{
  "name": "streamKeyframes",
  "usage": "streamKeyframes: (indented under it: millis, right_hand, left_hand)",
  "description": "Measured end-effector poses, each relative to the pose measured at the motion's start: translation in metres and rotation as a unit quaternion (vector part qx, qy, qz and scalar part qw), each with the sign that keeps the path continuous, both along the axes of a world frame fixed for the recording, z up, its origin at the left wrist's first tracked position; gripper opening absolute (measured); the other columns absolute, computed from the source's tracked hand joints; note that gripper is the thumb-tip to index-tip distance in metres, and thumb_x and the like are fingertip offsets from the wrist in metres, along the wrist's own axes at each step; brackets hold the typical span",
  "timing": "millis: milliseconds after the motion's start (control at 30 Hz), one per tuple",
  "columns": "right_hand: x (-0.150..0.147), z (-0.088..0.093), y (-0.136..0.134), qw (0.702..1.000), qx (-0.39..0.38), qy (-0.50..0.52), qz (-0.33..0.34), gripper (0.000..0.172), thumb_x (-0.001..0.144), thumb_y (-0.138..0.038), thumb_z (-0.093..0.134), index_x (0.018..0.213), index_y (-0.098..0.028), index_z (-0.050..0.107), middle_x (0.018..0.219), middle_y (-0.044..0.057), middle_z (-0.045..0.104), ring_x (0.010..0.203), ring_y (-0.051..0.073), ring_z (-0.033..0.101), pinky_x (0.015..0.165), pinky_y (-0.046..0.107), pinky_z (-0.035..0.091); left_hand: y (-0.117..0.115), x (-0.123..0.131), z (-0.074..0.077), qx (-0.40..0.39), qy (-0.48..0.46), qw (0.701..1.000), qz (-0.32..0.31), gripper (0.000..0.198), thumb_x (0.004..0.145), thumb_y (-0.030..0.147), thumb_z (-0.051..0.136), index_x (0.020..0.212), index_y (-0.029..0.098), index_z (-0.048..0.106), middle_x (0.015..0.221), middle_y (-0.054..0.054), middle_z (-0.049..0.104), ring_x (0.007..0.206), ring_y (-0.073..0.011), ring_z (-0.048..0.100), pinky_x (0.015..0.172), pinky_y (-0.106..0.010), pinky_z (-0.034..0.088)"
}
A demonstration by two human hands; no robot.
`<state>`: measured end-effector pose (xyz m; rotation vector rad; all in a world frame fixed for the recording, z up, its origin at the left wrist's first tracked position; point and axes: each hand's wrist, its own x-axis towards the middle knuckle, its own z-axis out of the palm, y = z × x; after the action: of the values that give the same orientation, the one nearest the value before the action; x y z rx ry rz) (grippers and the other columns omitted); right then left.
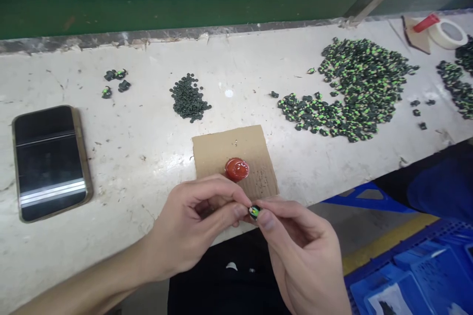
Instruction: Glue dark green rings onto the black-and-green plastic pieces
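Note:
Between my fingertips, just off the table's front edge, is a small dark piece with green, yellow and pale markings (254, 212). My left hand (201, 221) pinches it from the left with thumb and forefinger. From the other side my right hand (301, 243) grips it the same way, so both hands are closed on the one piece. Just beyond them lies a square of brown cardboard (231, 140), dotted with dark specks near its right side. A small glossy red, rounded item (237, 169) rests on the cardboard; I cannot tell what it is.
Small black discs (188, 98) form a heap behind the cardboard. A large pile of black-and-green pieces (365, 83) spreads to the right. At left lies a phone (50, 162). A tape roll (448, 33) stands far right; blue bins (414, 285) sit below the table.

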<state>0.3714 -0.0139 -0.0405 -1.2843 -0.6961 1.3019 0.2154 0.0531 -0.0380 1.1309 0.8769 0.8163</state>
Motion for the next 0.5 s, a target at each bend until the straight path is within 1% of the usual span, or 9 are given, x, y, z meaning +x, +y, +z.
streamKeyframes:
  millis: [67, 167, 233, 333, 400, 500]
  right_hand:
    - [0.001, -0.002, -0.004, 1.000, -0.012, 0.000, 0.003, 0.012, 0.094, -0.024, 0.078, 0.095, -0.034, 0.086, 0.086, 0.002, 0.082, 0.078, 0.016, 0.080, 0.072, 0.020, 0.066]
    - [0.001, 0.000, -0.009, 0.999, -0.031, 0.020, 0.019, 0.011, 0.095, -0.026, 0.078, 0.097, -0.034, 0.084, 0.088, 0.001, 0.082, 0.080, 0.013, 0.079, 0.073, 0.016, 0.064]
    - [-0.001, 0.004, -0.010, 0.997, -0.048, 0.058, 0.030, 0.009, 0.093, -0.027, 0.080, 0.097, -0.034, 0.084, 0.084, 0.000, 0.080, 0.075, 0.011, 0.077, 0.072, 0.015, 0.063]
    - [-0.005, 0.009, -0.008, 0.990, -0.075, 0.122, 0.006, 0.004, 0.091, -0.027, 0.083, 0.093, -0.031, 0.083, 0.080, -0.003, 0.079, 0.072, 0.007, 0.074, 0.070, 0.011, 0.061]
    - [-0.008, 0.009, -0.006, 0.988, -0.066, 0.140, -0.001, 0.004, 0.092, -0.026, 0.082, 0.093, -0.030, 0.082, 0.082, -0.003, 0.079, 0.072, 0.006, 0.074, 0.070, 0.009, 0.060]
    - [-0.008, 0.007, -0.005, 0.992, -0.030, 0.123, 0.010, 0.010, 0.095, -0.023, 0.078, 0.095, -0.032, 0.082, 0.086, -0.004, 0.080, 0.068, 0.005, 0.073, 0.068, 0.011, 0.061]
  left_hand:
    - [0.001, 0.000, 0.003, -0.028, -0.016, 0.999, -0.008, 0.013, 0.087, 0.006, 0.074, 0.082, 0.016, 0.079, 0.076, -0.002, 0.074, 0.067, -0.0091, 0.071, 0.062, -0.010, 0.058]
    - [0.003, 0.001, 0.007, -0.074, -0.061, 0.995, -0.022, 0.017, 0.088, 0.002, 0.072, 0.082, 0.017, 0.079, 0.074, 0.002, 0.072, 0.067, -0.0067, 0.071, 0.065, -0.008, 0.059]
    - [0.003, 0.001, 0.007, -0.108, -0.099, 0.989, -0.030, 0.019, 0.090, 0.002, 0.069, 0.084, 0.017, 0.078, 0.074, 0.003, 0.070, 0.066, -0.0069, 0.070, 0.065, -0.011, 0.061]
    - [0.001, -0.001, 0.005, -0.148, -0.147, 0.977, -0.051, 0.017, 0.095, 0.006, 0.066, 0.089, 0.017, 0.077, 0.076, 0.002, 0.071, 0.065, -0.0094, 0.072, 0.066, -0.017, 0.063]
    - [-0.001, -0.003, 0.003, -0.148, -0.158, 0.974, -0.059, 0.014, 0.095, 0.007, 0.067, 0.094, 0.018, 0.076, 0.077, 0.001, 0.072, 0.068, -0.0098, 0.073, 0.069, -0.018, 0.063]
    - [-0.005, -0.005, 0.000, -0.132, -0.149, 0.978, -0.060, 0.014, 0.094, 0.008, 0.070, 0.100, 0.020, 0.075, 0.079, 0.002, 0.073, 0.069, -0.0094, 0.072, 0.070, -0.018, 0.061]
